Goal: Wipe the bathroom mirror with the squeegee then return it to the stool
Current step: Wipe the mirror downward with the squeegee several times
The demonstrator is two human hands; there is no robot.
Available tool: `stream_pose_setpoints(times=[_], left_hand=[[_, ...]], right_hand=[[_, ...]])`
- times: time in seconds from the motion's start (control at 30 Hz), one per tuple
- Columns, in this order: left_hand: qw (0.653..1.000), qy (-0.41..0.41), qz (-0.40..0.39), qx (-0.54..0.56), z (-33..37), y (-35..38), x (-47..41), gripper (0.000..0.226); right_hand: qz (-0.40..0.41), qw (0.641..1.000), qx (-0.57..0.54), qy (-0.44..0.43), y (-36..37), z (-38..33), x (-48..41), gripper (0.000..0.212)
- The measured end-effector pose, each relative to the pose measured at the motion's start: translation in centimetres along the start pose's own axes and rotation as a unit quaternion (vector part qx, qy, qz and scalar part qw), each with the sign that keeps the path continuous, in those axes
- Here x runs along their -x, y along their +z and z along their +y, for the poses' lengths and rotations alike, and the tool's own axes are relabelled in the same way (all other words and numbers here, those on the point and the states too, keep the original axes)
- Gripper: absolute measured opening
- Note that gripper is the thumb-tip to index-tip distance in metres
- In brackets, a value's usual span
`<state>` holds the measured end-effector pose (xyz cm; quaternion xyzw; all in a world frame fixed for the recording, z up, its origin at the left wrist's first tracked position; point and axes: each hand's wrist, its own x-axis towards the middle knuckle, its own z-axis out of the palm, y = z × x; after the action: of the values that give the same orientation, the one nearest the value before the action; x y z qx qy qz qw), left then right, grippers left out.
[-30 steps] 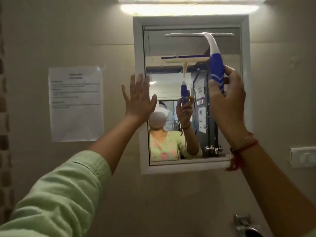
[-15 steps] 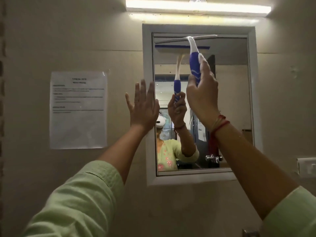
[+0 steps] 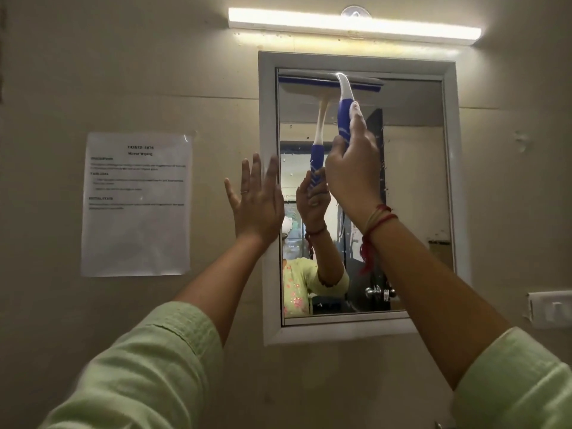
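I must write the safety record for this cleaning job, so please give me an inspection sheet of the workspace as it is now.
Surface: mirror, white frame, small specks on glass.
Job's things: squeegee, blade along the glass's top edge; stool not in view.
Clutter: nothing seen.
Grips: left grip, fingers straight, by the frame's left side; right grip holds squeegee handle.
Cables: nothing seen.
Surroundings: printed notice taped left, lit tube light above, switch plate right.
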<state>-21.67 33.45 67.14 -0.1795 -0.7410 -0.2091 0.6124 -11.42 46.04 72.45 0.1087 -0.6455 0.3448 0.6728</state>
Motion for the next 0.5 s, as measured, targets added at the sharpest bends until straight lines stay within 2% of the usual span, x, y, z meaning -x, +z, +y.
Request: stream_pose_setpoints(times=[0.27, 0.5], left_hand=[[1.0, -0.004, 0.001, -0.001, 0.0, 0.0, 0.1, 0.052], [1.0, -0.01, 0.006, 0.004, 0.2, -0.1, 0.2, 0.052]], right_hand=[[-0.004, 1.0, -0.003, 0.001, -0.6, 0.0, -0.4, 0.05], [-0.016, 0.999, 0.037, -0.027, -1.1, 0.1, -1.1, 0.048]])
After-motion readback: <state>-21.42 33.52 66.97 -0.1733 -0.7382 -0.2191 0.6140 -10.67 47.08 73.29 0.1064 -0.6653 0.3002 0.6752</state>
